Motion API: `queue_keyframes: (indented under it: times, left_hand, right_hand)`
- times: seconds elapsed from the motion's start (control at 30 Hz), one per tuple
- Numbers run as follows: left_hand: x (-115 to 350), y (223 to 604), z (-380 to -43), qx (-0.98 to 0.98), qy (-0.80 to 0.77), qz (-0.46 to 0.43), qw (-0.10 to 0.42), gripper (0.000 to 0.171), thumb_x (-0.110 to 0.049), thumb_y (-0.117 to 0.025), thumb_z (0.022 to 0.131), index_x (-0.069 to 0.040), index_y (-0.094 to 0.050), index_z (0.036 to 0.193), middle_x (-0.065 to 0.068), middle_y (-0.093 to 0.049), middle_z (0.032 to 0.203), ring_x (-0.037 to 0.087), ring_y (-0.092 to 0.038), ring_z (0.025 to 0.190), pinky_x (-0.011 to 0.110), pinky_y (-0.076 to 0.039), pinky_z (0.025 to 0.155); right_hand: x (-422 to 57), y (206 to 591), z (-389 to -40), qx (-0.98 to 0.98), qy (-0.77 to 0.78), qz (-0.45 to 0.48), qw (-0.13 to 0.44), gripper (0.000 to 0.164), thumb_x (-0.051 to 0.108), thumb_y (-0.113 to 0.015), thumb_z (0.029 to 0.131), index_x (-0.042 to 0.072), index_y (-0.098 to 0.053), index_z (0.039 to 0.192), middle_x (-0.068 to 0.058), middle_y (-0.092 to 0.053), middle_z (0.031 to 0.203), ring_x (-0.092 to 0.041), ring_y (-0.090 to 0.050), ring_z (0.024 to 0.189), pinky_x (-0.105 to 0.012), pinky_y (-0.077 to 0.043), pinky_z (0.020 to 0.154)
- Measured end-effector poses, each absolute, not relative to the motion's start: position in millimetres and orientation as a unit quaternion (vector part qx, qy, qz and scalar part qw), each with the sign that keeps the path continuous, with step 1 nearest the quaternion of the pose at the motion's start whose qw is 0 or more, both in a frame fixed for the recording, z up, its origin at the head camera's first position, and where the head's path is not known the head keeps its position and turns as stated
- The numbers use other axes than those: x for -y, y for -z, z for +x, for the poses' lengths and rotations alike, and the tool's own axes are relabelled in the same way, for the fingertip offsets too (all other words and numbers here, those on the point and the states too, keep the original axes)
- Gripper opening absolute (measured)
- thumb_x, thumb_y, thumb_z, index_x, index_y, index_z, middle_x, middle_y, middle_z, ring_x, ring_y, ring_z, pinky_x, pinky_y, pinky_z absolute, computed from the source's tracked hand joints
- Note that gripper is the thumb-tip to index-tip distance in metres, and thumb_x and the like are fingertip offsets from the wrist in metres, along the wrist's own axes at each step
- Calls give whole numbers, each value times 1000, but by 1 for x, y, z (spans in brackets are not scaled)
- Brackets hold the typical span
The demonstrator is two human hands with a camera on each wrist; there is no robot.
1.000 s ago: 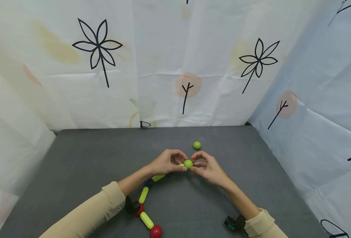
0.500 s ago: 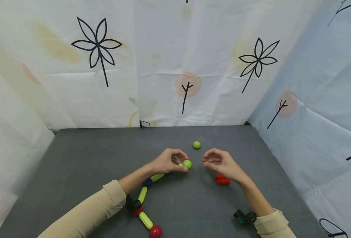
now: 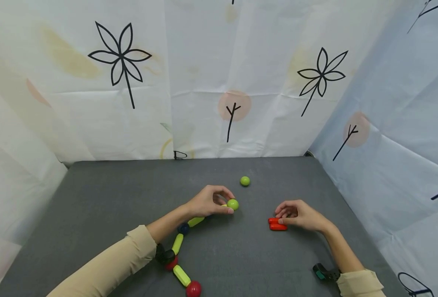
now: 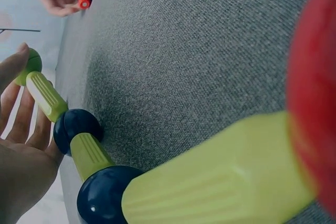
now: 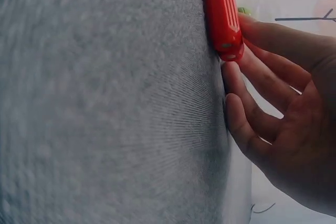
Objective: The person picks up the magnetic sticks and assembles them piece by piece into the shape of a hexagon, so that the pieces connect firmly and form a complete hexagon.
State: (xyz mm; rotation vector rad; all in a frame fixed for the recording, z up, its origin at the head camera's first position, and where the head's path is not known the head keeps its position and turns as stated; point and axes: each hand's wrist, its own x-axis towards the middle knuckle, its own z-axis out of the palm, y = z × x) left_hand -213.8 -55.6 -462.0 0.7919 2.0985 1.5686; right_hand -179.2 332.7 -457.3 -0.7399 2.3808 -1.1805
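My left hand (image 3: 208, 202) pinches a green ball (image 3: 233, 204) at the end of a chain of yellow rods (image 4: 46, 97) joined by balls. Two dark blue balls (image 4: 79, 127) link rods along it. A red ball (image 3: 193, 288) forms the near end. To the right, two short red rods (image 3: 278, 227) lie side by side on the table, pale round spots showing at their ends in the left wrist view. My right hand (image 3: 303, 216) is at these rods, thumb touching them and fingers loosely bent beyond. In the right wrist view, one red rod (image 5: 223, 10) partly hides the thumb side.
A loose green ball (image 3: 245, 181) rests on the grey table (image 3: 129, 185) beyond both hands. White cloth walls (image 3: 204, 62) with plant drawings stand around the back and sides. A black wrist device (image 3: 325, 273) sits below my right forearm.
My right hand has let go of the green ball and moved right and nearer, down to the red rods. My left hand still holds the ball in almost the same place.
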Motion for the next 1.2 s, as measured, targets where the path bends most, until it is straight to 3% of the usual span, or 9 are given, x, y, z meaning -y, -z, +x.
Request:
queue_keyframes:
  times: [0.2, 0.4, 0.57, 0.77, 1.2]
  left_hand:
    - [57, 461, -214, -755, -557, 284, 197, 37, -8, -87, 92, -4, -73, 126, 16, -72, 121, 10, -71, 93, 20, -59, 86]
    - [56, 460, -213, -761, -553, 278, 195, 36, -9, -87, 92, -5, -74, 125, 15, -72, 121, 9, -71, 92, 20, -59, 86]
    - [55, 460, -212, -764, -551, 276, 191, 37, -9, -88, 91, -5, -74, 124, 15, -73, 120, 9, -71, 91, 21, -59, 87]
    - [54, 460, -211, -762, -552, 281, 189, 36, -9, -88, 91, -5, -74, 124, 15, -73, 120, 11, -72, 92, 22, -60, 88]
    - [55, 458, -212, -769, -542, 283, 187, 36, -10, -88, 91, -6, -74, 124, 15, -74, 122, 12, -73, 94, 28, -62, 92]
  right_hand:
    - [-329, 454, -176, -860, 408, -261, 160, 21, 8, -75, 102, -4, -73, 120, -18, -79, 109, -6, -73, 95, -23, -62, 81]
    - [-304, 438, -170, -860, 442, -230, 110, 29, 10, -77, 101, -7, -71, 124, -20, -79, 114, -8, -77, 95, -29, -66, 81]
    - [-275, 429, -166, -850, 467, -232, 71, 27, 5, -78, 99, -8, -72, 122, -23, -78, 115, -7, -77, 97, -22, -64, 85]
    - [-244, 432, -163, -846, 484, -221, 7, 25, 4, -80, 97, -4, -74, 120, -21, -80, 113, -9, -79, 96, -21, -64, 84]
    - [-216, 436, -157, -850, 483, -210, -12, 25, 4, -84, 94, -1, -75, 116, -18, -80, 110, -13, -79, 94, -21, -64, 83]
